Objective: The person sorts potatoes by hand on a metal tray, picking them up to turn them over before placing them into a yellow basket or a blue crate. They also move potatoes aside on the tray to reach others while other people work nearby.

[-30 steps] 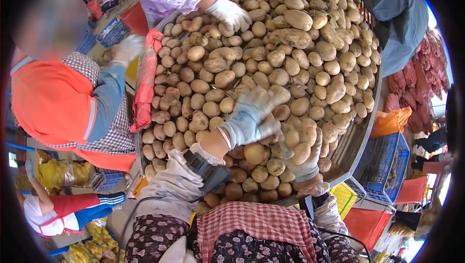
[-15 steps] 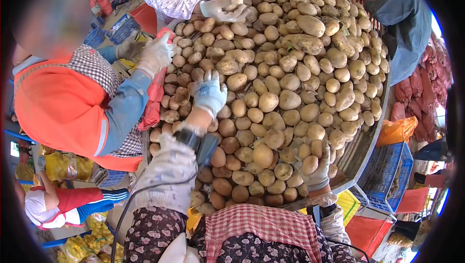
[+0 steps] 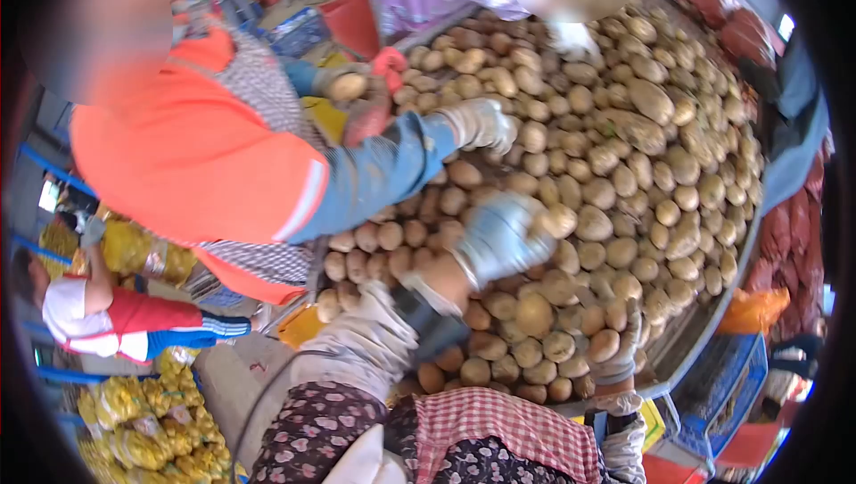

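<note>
My left hand (image 3: pixel 504 239), in a pale blue and white glove, is blurred above the heap of potatoes (image 3: pixel 646 172). Its fingers are curled round a potato (image 3: pixel 559 221) at the fingertips. At the lower right, my right hand (image 3: pixel 622 357) wears a dirty grey glove and is cupped at the near edge of the heap. A brown potato (image 3: pixel 604 346) lies against its palm, with more potatoes beside it; part of the fingers is hidden by them.
A co-worker in orange reaches a gloved hand (image 3: pixel 481 125) into the heap from the left. Another co-worker's glove (image 3: pixel 573 41) is at the far side. The table's metal rim (image 3: pixel 704 350) curves along the right, beside a blue crate (image 3: pixel 722 395). Yellow sacks (image 3: pixel 143 413) lie lower left.
My left hand has moved right across the heap and now has a potato. The orange-clad co-worker has leaned in, reaching further right. The view has shifted left.
</note>
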### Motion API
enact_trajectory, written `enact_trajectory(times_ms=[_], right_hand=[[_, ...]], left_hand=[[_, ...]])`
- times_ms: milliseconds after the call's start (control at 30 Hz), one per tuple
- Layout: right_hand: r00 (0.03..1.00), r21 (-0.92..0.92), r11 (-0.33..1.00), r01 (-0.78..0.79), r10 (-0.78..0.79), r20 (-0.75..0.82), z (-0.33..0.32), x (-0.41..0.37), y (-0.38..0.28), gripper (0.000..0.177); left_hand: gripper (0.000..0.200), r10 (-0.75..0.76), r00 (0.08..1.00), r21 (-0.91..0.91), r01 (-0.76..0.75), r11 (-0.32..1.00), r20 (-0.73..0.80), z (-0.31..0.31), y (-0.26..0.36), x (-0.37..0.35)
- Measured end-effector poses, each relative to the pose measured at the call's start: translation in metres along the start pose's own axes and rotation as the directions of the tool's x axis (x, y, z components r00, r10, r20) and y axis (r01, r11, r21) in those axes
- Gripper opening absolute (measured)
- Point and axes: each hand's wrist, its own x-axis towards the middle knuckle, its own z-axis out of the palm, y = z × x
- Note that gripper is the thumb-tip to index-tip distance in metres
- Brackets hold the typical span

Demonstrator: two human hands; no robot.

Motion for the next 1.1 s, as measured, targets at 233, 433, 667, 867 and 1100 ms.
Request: enact_trajectory(times_ms=[233, 433, 667, 867, 1100], right_hand=[[0.981, -0.695, 0.713, 0.093, -0.186, -0.061, 0.002, 0.006, -0.003, 0.038], [0.991, -0.718, 0.696, 0.017, -0.106, -0.079, 0.017, 0.019, -0.010, 0.035], [0.989, -0.624, 0.782, 0.002, -0.092, -0.113, 0.005, 0.020, -0.016, 0.032], [0.959, -0.624, 0.773, 0.111, -0.248, -0.136, -0.020, -0.013, -0.035, 0.026], [0.969, 0.930, 0.365, 0.041, 0.214, -0.126, -0.029, -0.016, -0.049, 0.036]], left_hand=[[0.047, 0.383, 0.914, -0.198, -0.404, 0.893, -0.136, 0.090, 0.019, -0.017], [0.068, -0.008, 0.988, 0.424, 0.074, 0.902, -0.156, 0.055, -0.049, 0.001], [0.053, 0.373, 0.892, 0.296, -0.295, 0.908, -0.255, 0.073, -0.058, -0.066], [0.065, 0.081, 0.997, 0.507, -0.070, 0.859, 0.001, 0.052, -0.044, -0.030], [0.080, 0.015, 0.994, 0.567, -0.076, 0.820, 0.111, 0.062, -0.053, -0.038]])
